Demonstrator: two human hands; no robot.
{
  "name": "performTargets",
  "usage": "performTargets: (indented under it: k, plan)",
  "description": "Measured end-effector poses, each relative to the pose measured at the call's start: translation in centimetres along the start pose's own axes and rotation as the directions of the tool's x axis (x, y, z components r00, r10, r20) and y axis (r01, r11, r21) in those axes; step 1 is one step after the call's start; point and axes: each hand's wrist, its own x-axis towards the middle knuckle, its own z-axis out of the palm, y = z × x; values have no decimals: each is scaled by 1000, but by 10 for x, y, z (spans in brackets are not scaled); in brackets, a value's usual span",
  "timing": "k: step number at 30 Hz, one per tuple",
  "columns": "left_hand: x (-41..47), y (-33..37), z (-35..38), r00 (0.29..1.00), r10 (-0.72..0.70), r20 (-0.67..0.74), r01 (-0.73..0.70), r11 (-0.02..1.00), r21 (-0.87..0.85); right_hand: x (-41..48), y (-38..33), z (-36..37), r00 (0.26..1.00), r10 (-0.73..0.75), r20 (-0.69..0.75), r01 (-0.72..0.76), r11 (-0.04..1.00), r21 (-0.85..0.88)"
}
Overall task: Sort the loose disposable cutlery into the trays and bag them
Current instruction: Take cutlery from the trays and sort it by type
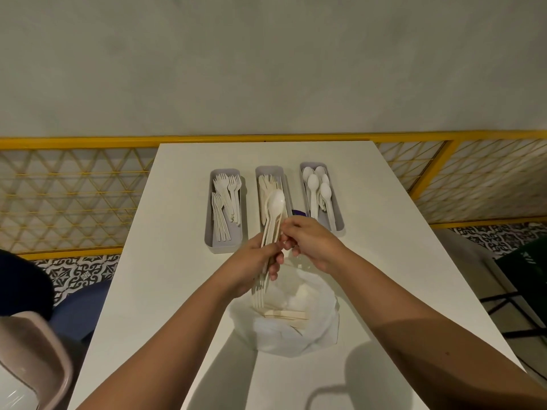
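Note:
Three grey trays stand in a row on the white table (165,291): the left tray (225,244) holds forks, the middle tray (285,179) holds cream knives, the right tray (337,223) holds spoons. My left hand (254,261) grips a bundle of cutlery (270,229), a spoon bowl at its top and fork tines at its bottom. My right hand (307,241) pinches the bundle near its middle. Below both hands lies an open clear plastic bag (296,329) with several cream pieces inside.
A yellow lattice railing (74,196) runs behind the table. A pinkish chair back (32,356) stands at the lower left. A dark purple object (297,213) peeks out between the middle and right trays. Dark furniture (521,261) sits at the right.

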Motion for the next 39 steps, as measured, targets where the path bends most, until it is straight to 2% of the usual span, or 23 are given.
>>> performTargets:
  k: [7,10,15,19,21,24,26,29,31,33,36,39]
  plan:
    - [2,5,-7,993,-72,88,91,967,-238,8,-7,-7,994,-62,-90,60,998,-21]
    - [5,4,-11,994,-65,88,88,952,-292,11,-10,-10,994,-52,-96,61,995,84]
    - [8,7,-14,999,-35,29,41,970,-242,15,-8,-10,997,-25,-71,41,971,237]
    - [14,7,-16,999,-33,-15,30,987,-160,12,-4,0,993,-16,115,3,993,114]
    - [17,7,-18,998,-55,-37,48,987,-153,18,-2,3,997,-6,73,-2,993,117]
    - [22,5,-19,990,-97,-99,81,984,-157,34,-2,1,998,35,-60,-22,977,213]
    - [26,4,-21,986,-111,-127,88,981,-174,41,-2,-1,998,61,-25,-53,969,241]
    - [35,2,-28,982,-129,-139,102,978,-182,50,1,4,992,72,105,-93,974,208]
    - [41,3,-32,975,-150,-166,117,973,-198,60,0,3,994,78,82,-97,962,256]
    - [48,4,-39,957,-194,-216,138,959,-248,78,-4,-5,996,93,-14,-85,953,291]
    - [61,4,-56,951,-255,-176,177,913,-369,113,-9,-21,986,106,-129,-82,981,178]
    - [67,3,-68,953,-279,-116,206,883,-423,136,-10,-27,979,98,-176,-101,995,-9]
